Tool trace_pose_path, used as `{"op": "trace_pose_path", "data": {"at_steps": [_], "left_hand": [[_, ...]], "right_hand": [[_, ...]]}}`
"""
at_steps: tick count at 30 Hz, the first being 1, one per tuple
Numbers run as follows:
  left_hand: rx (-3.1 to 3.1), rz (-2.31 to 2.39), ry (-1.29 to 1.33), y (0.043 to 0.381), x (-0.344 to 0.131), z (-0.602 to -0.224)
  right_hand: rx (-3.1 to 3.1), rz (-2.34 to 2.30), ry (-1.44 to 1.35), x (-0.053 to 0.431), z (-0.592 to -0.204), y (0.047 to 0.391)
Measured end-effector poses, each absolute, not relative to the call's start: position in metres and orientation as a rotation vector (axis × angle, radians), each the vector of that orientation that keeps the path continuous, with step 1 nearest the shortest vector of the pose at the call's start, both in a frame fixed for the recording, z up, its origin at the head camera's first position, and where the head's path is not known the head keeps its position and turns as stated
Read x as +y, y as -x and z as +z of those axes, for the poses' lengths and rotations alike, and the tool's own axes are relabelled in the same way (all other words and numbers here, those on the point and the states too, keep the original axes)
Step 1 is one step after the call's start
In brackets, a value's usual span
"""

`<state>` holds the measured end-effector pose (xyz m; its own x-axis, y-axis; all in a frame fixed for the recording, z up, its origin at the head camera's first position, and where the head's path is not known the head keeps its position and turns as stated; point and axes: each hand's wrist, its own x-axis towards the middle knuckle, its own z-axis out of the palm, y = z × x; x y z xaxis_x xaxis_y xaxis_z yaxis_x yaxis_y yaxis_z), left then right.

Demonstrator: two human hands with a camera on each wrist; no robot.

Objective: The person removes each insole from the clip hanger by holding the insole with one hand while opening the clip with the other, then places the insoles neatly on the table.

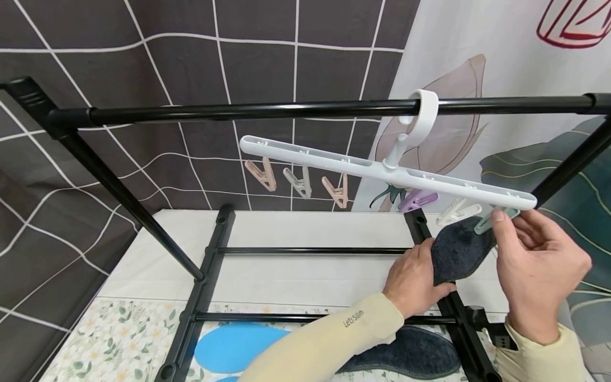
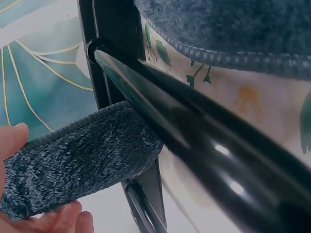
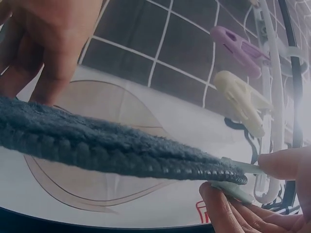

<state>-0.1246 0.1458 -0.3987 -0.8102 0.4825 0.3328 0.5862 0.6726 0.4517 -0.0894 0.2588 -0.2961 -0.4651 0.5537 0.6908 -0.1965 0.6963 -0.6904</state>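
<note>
A dark fuzzy insole [image 1: 460,253] with a stitched edge is held up by my left hand [image 1: 415,278], fingers and thumb gripping its lower part. My right hand [image 1: 541,265] pinches a green clothespin [image 1: 484,224] at the right end of a white clip hanger [image 1: 353,165]. In the right wrist view, the tip of the insole [image 3: 121,150] lies between the halves of the green clothespin [image 3: 233,191]. Pink, grey, purple and cream clothespins [image 1: 459,211] hang along the same bar.
The hanger's hook [image 1: 427,116] sits over the black top rail [image 1: 248,111] of a rack. Below, a second dark insole [image 1: 406,354] and a blue insole shape [image 1: 238,347] lie on a floral cloth [image 1: 129,334]. A grey checked curtain [image 1: 258,69] hangs behind.
</note>
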Motion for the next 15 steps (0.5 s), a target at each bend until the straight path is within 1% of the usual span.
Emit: {"op": "trace_pose_path", "data": {"at_steps": [9,15], "left_hand": [[-2.658,-0.793,0.885,0.1244,0.1438,-0.4009],[-2.628,-0.794,0.886,0.1245,0.1429,-0.4008]], "right_hand": [[-1.837,0.907,0.276,0.2585,-0.2968,0.0893],[-1.831,0.854,0.185,0.2590,-0.2973,0.0880]]}}
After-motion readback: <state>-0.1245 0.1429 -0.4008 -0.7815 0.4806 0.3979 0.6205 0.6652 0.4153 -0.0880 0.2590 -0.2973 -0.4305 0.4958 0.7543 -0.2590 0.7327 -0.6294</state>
